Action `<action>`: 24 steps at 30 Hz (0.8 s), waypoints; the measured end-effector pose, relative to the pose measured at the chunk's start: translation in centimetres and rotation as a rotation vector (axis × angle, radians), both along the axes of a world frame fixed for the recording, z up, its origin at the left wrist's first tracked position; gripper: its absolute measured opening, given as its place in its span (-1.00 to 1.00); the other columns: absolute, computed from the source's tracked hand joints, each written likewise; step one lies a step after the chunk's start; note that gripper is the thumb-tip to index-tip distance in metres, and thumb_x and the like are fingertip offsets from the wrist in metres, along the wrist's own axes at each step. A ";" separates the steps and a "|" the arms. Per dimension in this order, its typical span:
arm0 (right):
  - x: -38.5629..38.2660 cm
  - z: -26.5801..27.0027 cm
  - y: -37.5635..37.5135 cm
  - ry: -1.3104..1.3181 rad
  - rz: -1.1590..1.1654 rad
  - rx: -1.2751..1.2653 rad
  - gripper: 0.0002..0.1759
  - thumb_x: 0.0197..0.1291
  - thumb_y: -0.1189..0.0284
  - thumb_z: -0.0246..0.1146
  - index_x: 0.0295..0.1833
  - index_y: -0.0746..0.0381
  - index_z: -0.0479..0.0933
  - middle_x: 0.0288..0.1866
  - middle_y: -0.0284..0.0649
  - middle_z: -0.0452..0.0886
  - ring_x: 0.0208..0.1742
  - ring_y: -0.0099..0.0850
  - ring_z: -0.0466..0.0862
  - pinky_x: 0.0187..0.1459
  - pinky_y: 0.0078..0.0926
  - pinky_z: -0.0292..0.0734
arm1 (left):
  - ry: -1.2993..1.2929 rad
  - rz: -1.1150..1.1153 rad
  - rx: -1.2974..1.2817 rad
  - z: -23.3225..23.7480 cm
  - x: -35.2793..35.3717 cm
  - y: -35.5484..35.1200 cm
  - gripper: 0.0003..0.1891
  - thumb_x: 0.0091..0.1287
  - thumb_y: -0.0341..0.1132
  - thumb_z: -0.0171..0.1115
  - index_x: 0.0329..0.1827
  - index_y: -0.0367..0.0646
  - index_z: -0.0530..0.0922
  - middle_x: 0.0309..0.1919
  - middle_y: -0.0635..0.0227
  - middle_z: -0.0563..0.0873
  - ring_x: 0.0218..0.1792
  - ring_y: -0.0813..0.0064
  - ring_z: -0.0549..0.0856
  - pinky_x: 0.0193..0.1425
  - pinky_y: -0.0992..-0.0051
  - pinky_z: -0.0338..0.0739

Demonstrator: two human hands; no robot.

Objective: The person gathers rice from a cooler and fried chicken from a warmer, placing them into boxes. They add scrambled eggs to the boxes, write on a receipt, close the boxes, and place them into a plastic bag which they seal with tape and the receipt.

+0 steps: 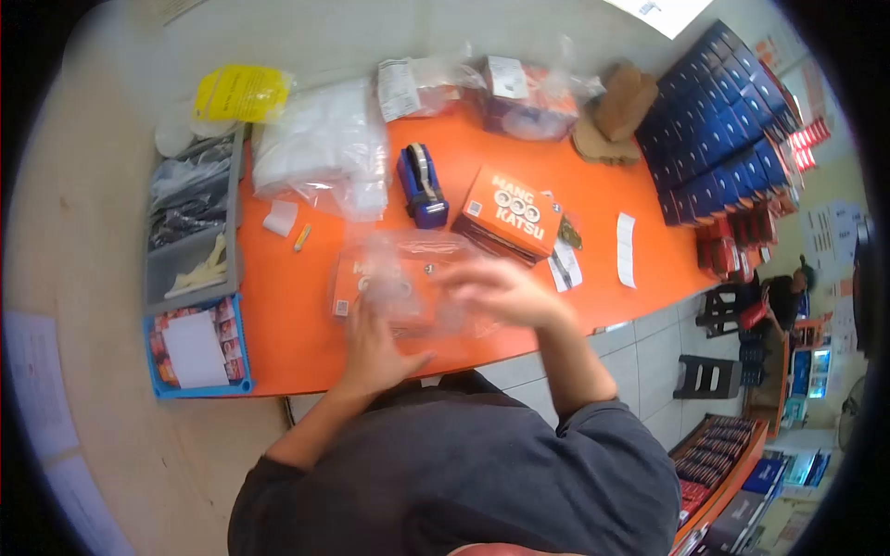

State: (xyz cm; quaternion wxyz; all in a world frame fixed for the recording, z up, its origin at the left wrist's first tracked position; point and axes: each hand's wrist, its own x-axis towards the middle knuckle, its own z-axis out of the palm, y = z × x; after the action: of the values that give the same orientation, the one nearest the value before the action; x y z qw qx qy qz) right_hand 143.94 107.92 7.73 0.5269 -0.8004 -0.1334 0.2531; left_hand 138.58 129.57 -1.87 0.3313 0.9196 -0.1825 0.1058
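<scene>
Overall: a person bends over an orange tabletop (pixel 297 343), both hands at a clear plastic bag (pixel 408 264) near its front edge.
Left hand (pixel 371 347): rests on the near edge of the bag, fingers pointing away from the body, thumb out to the side; I cannot tell whether it pinches the plastic or only presses on it.
Right hand (pixel 496 289): blurred, over the right part of the bag, fingers loosely spread; the blur hides whether they grip anything.
Clear plastic bag: crumpled, lying on the tabletop between the hands, with an orange box (pixel 350 289) showing through its left side.
Second orange box (pixel 508 213): printed lid up, just beyond the bag, apart from both hands.
Tape dispenser (pixel 422 185): blue, standing just left of the second box.
Pile of clear bags (pixel 324 148): at the far left of the tabletop, a yellow packet (pixel 243 93) beside it.
Grey tray (pixel 234 222): along the left end, dark and pale items inside.
Blue tray (pixel 243 347): nearer the person, holding cards and a white sheet.
Paper slip (pixel 627 248): flat on the right part of the tabletop.
Blue boxes (pixel 718 120): stacked in rows off the right end.
</scene>
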 end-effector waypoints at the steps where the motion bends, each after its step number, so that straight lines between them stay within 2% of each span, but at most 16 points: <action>1: 0.7 0.8 -2.3 -0.130 -0.075 0.288 -0.58 0.04 0.50 0.16 0.08 0.32 0.45 0.06 -0.09 0.50 0.02 -0.28 0.57 0.04 -0.33 0.45 | 0.020 -0.015 0.055 -0.5 1.3 -1.7 -0.21 -0.10 -0.13 0.44 0.16 -0.32 0.27 -0.02 0.06 0.48 0.09 0.11 0.43 0.21 0.13 0.25; 3: 4.3 -0.5 -7.3 -0.582 -0.124 -0.094 -0.22 -0.10 0.35 0.32 0.33 0.10 0.25 0.40 0.00 0.18 0.40 -0.10 0.19 0.32 -0.14 0.15 | 0.061 -0.023 0.165 -1.9 3.7 -4.6 -0.30 -0.05 -0.14 0.41 0.11 -0.33 0.33 -0.04 0.08 0.52 0.07 0.14 0.46 0.17 0.17 0.31; 6: 6.8 -4.0 -9.0 -0.331 -0.049 -1.082 0.19 -0.35 0.28 0.46 0.46 -0.10 -0.06 0.50 -0.02 -0.12 0.49 0.04 -0.09 0.35 0.11 -0.02 | 0.667 -0.376 0.027 1.3 6.7 -5.1 -0.50 0.06 -0.21 0.31 0.00 -0.35 0.44 -0.13 0.14 0.58 -0.04 0.23 0.57 0.06 0.25 0.41; 7: 7.7 -5.7 -9.3 -0.294 0.034 -1.070 0.37 -0.55 0.22 0.52 0.47 -0.24 -0.17 0.52 -0.03 -0.28 0.49 0.12 -0.28 0.33 0.29 -0.16 | 0.620 -0.461 -0.171 2.3 7.0 -4.2 -0.60 0.10 -0.25 0.27 -0.09 -0.34 0.47 -0.18 0.17 0.60 -0.12 0.26 0.60 0.02 0.29 0.45; 8: 8.5 -5.9 -9.2 -0.332 0.014 -1.126 0.36 -0.54 0.22 0.52 0.46 -0.25 -0.15 0.51 0.00 -0.23 0.48 0.12 -0.20 0.33 0.26 -0.12 | 0.575 -0.541 -0.367 3.4 7.0 -2.9 -0.70 0.14 -0.29 0.22 -0.17 -0.34 0.51 -0.24 0.19 0.61 -0.20 0.30 0.63 -0.03 0.32 0.49; 9: 9.2 -6.3 -9.0 -0.361 0.000 -1.176 0.34 -0.54 0.22 0.51 0.46 -0.26 -0.13 0.50 0.02 -0.19 0.47 0.12 -0.12 0.33 0.24 -0.07 | 0.718 -0.529 -0.649 6.2 7.0 -1.5 -0.71 0.14 -0.32 0.21 -0.14 -0.32 0.48 -0.23 0.20 0.61 -0.21 0.32 0.62 -0.02 0.33 0.49; 10: 9.9 -6.7 -9.3 -0.330 -0.013 -1.120 0.30 -0.51 0.21 0.50 0.46 -0.26 -0.11 0.48 0.03 -0.10 0.43 0.12 -0.02 0.32 0.19 0.00 | 0.853 -0.501 -0.935 9.2 7.2 0.0 -0.70 0.15 -0.34 0.21 -0.11 -0.31 0.44 -0.21 0.21 0.60 -0.22 0.34 0.62 -0.01 0.33 0.50; 11: 10.9 -6.9 -9.7 -0.304 -0.027 -1.065 0.27 -0.48 0.20 0.49 0.45 -0.27 -0.08 0.45 0.04 -0.02 0.40 0.13 0.09 0.30 0.15 0.07 | 0.814 -0.450 -1.103 11.0 7.3 2.4 -0.65 0.15 -0.37 0.20 -0.03 -0.31 0.39 -0.19 0.19 0.60 -0.19 0.36 0.62 0.00 0.35 0.50; 12: 11.7 -7.0 -10.0 -0.298 -0.024 -1.012 0.20 -0.44 0.20 0.46 0.44 -0.26 -0.02 0.34 0.01 0.17 0.29 0.08 0.26 0.24 0.06 0.20 | 0.759 -0.400 -1.270 12.5 7.4 4.2 -0.59 0.15 -0.40 0.19 0.05 -0.30 0.34 -0.17 0.18 0.60 -0.16 0.38 0.62 0.00 0.36 0.51; 13: 12.0 -7.5 -10.2 -0.383 -0.088 -0.974 0.10 -0.40 0.30 0.42 0.41 -0.22 0.08 0.22 -0.01 0.29 0.19 0.04 0.37 0.19 -0.08 0.32 | 0.708 -0.353 -1.280 13.6 7.4 4.8 -0.53 0.14 -0.41 0.21 0.12 -0.29 0.29 -0.15 0.18 0.59 -0.15 0.40 0.62 -0.02 0.40 0.51; 15: 12.4 -4.1 -10.5 -0.309 0.000 -0.880 0.07 -0.40 0.33 0.40 0.39 -0.21 0.11 0.22 0.00 0.29 0.22 0.05 0.33 0.21 -0.05 0.29 | 0.588 -0.277 -1.302 15.3 7.4 5.7 -0.38 0.12 -0.42 0.24 0.25 -0.25 0.19 -0.12 0.18 0.59 -0.14 0.43 0.62 -0.07 0.46 0.52; 18: 10.6 4.6 -9.2 -0.565 0.105 -0.909 0.10 -0.44 0.35 0.43 0.39 -0.20 0.12 0.28 0.00 0.24 0.28 0.07 0.24 0.23 0.02 0.24 | 0.665 -0.205 -1.141 14.2 5.6 6.1 -0.34 0.13 -0.45 0.22 0.32 -0.09 0.16 -0.10 0.24 0.58 -0.24 0.54 0.60 -0.09 0.52 0.51; 19: 10.0 7.6 -8.2 -0.652 0.129 -0.898 0.11 -0.46 0.36 0.44 0.39 -0.19 0.13 0.31 0.00 0.22 0.31 0.08 0.21 0.24 0.04 0.21 | 0.643 -0.189 -1.127 14.3 5.2 6.1 -0.26 0.10 -0.44 0.27 0.36 -0.08 0.12 -0.06 0.24 0.57 -0.21 0.53 0.60 -0.12 0.55 0.50; 21: 7.8 13.0 -5.7 -0.977 0.221 -0.655 0.12 -0.52 0.40 0.42 0.37 -0.14 0.16 0.16 -0.07 0.36 0.23 -0.02 0.32 0.20 -0.11 0.29 | 0.608 -0.160 -1.089 14.9 4.4 6.1 -0.10 0.03 -0.40 0.37 0.43 -0.06 0.03 0.03 0.22 0.55 -0.15 0.50 0.60 -0.16 0.63 0.48; 24: 7.6 15.6 -1.1 -1.132 0.494 -0.145 0.09 -0.52 0.41 0.41 0.36 -0.05 0.19 0.22 -0.07 0.35 0.25 -0.09 0.33 0.24 -0.21 0.28 | 0.447 -0.237 -1.048 13.3 4.5 6.5 -0.19 0.14 -0.46 0.23 0.44 -0.01 0.00 -0.01 0.20 0.58 -0.27 0.61 0.59 -0.04 0.53 0.50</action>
State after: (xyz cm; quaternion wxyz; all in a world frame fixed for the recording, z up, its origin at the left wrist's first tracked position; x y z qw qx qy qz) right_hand 151.49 106.83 23.32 0.2445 -0.7898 -0.5557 -0.0877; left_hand 143.11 136.11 11.41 0.7823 0.6063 -0.1331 -0.0524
